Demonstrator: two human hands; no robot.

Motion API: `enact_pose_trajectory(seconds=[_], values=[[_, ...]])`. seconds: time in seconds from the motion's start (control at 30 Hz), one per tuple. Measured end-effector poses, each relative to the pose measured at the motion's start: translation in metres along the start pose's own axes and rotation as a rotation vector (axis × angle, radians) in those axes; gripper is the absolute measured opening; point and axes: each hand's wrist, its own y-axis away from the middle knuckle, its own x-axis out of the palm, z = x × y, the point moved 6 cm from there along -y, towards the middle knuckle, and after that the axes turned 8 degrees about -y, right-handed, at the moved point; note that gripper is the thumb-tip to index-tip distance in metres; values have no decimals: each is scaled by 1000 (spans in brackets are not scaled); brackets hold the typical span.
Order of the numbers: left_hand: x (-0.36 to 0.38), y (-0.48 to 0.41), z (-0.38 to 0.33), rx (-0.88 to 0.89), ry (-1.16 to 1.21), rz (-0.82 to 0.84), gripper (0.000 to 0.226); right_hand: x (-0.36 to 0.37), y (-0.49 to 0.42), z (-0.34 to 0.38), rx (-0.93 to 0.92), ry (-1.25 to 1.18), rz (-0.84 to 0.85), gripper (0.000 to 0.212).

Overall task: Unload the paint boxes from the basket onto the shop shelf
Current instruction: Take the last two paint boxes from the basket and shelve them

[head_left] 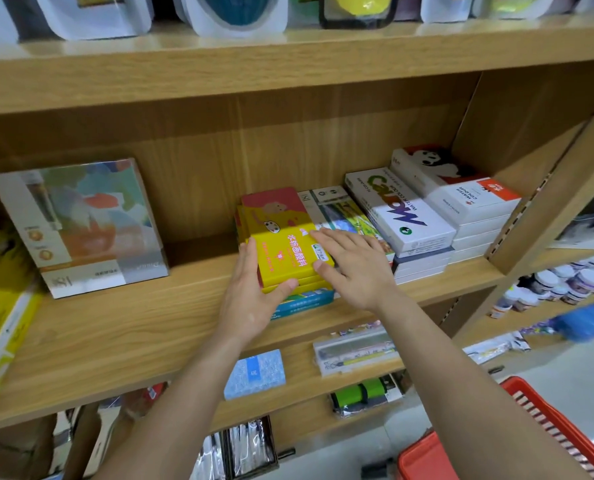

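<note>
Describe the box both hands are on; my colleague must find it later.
On the middle wooden shelf, find the stacks right of centre. The yellow box tops the leftmost stack, between the left hand and right hand. Only it is yellow with pink lettering.

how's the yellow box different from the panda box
The yellow box is bright yellow and pink; the panda box is white with red. The yellow box tops a short stack mid-shelf, with the left hand and right hand on it; the panda box tops a taller stack at the far right, untouched. Both lie flat.
</note>
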Motion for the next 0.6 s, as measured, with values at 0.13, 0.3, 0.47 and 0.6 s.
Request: enact_pose_trajectory(seconds=[0.13,0.3,0.47,0.6], values=[[2,-3,0,8,-10,37,105,-2,18,-1,-18,-91,-140,63],[-7,1,-5,11,36,17,98,8,24,-4,20,-24,-69,72],[-26,6,-5,17,-94,53,92,-1,20,5,116,-35,-14,78],[-50,15,2,15,-250,79,93,-12,17,17,212,-27,66,76]])
